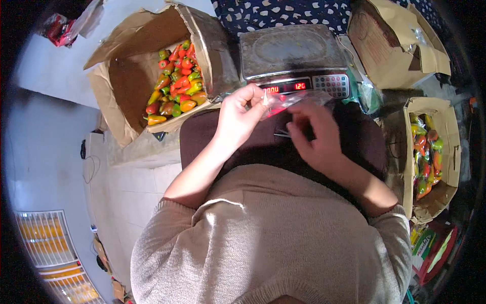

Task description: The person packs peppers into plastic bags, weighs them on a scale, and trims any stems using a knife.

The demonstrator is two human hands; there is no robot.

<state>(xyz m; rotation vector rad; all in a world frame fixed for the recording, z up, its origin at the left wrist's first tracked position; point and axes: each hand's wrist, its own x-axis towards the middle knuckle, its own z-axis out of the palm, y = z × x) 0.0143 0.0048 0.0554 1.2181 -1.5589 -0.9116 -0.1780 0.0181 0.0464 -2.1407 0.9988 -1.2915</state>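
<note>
My left hand pinches a small clear plastic bag between thumb and fingertips, in front of the lit display of a digital weighing scale. My right hand, blurred, is at the bag's right end with its fingers curved apart; whether it touches the plastic cannot be told. Behind the hands, the metal pan of the scale bears nothing. A torn cardboard box at the left holds loose red, orange, yellow and green peppers. In the cardboard box at the right lie peppers packed in clear plastic.
Another cardboard box stands at the back right, with crumpled clear plastic near it. A dark patterned cloth lies behind the scale. A red and green printed bag is at the lower right. Red plastic packaging sits at the far left.
</note>
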